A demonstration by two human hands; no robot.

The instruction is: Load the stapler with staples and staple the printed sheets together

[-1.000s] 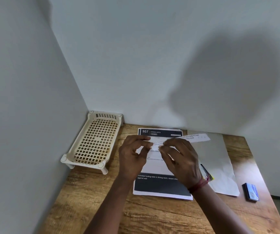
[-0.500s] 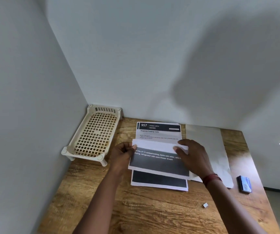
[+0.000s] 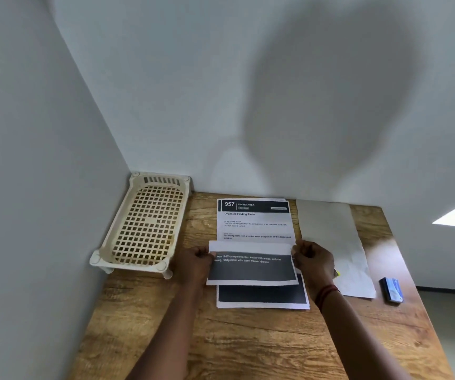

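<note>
The step in hand looks like squaring the printed sheets into one stack; no stapling has begun. The landmark is the flat printed sheet [image 3: 255,222] headed "957", which lies on the desk [image 3: 248,346] with its far edge against the wall. A second printed sheet [image 3: 251,268] is held just above its near half, overlapping it and sitting slightly askew, so the dark band of the flat sheet shows below it.

The left hand [image 3: 194,263] is at the left edge of the flat sheet, its fingers [image 3: 207,253] curled and pinching the held sheet's left edge. The right hand [image 3: 314,259] is at the right edge, its fingers [image 3: 299,252] pinching that sheet's upper right corner.

A blank sheet [image 3: 333,237] lies just right of the flat sheet, and a small blue box [image 3: 392,289], probably the staples, lies well to the right of it. A cream basket [image 3: 146,223] stands to its left, in the corner. No stapler is plainly in view; a yellow sliver [image 3: 337,273] shows by the right wrist, but I cannot tell what it is.

The next move calls for sliding the held sheet up so that its edges meet those of the flat sheet, then freeing one hand for the stapler.
</note>
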